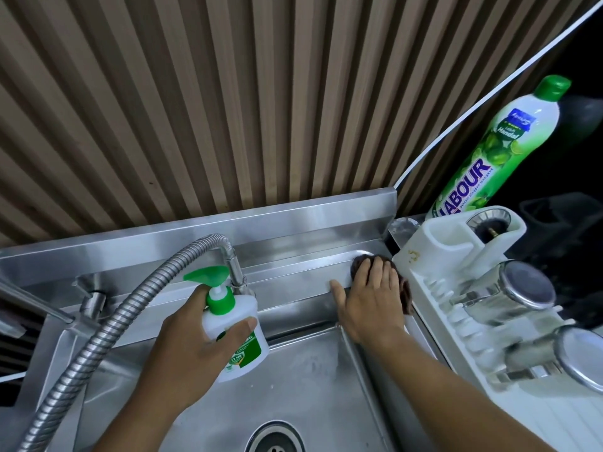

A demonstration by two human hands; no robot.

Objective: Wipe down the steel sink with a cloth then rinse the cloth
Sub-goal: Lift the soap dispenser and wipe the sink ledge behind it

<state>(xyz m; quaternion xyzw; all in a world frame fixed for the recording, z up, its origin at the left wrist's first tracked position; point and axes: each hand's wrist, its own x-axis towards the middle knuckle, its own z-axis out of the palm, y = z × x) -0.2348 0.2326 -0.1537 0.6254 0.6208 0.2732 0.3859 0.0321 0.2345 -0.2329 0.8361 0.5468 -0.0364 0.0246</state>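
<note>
The cloth [358, 262], dark brown, lay on the rear ledge of the steel sink [310, 370], at its right corner, just beside the white dish rack [434, 265]. The right hand [368, 295] pressed it flat. Its grip was wide, with the fingers straight over the cloth and the thumb out on the bare ledge. The palm hid most of the cloth, so only its far and right edges showed. The left hand [192, 337] had its grip closed round a white-and-green pump bottle [231, 316], held tilted near the base of the flexible hose [98, 327].

Handling, by judgement:
- The cloth appeared soft, light and limp, and was possibly damp.
- Under flat pressure it would conform to the ledge's step and corner. Pushed from one edge, it would bunch.
- For wiping, a spread palm on its centre was suitable.
- For lifting to rinse, gathering the middle into a closed grip would stop loose ends trailing.
- Wet steel was likely slippery.
</note>
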